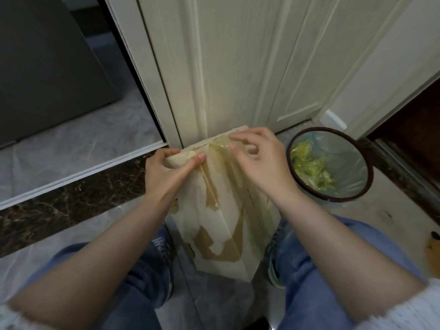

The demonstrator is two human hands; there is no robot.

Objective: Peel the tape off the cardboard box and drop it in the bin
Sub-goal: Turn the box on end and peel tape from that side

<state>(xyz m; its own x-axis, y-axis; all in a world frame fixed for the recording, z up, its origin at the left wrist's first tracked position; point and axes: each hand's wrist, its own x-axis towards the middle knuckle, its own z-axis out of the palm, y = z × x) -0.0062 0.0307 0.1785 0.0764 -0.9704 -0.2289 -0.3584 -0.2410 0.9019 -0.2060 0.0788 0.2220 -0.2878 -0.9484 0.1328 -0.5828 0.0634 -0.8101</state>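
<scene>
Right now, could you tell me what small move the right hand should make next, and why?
Probably pull the tape back along the cardboard box: the right hand pinches its lifted end at the top edge while the left hand steadies the box.

A home interior is being shown, by a doorway: a cream panelled door [238, 67] and its frame [147, 75], a marble-patterned tiled floor [71, 148], a dark stone threshold [71, 198], and a small lined waste bin [329, 164] being kept beside the door
</scene>
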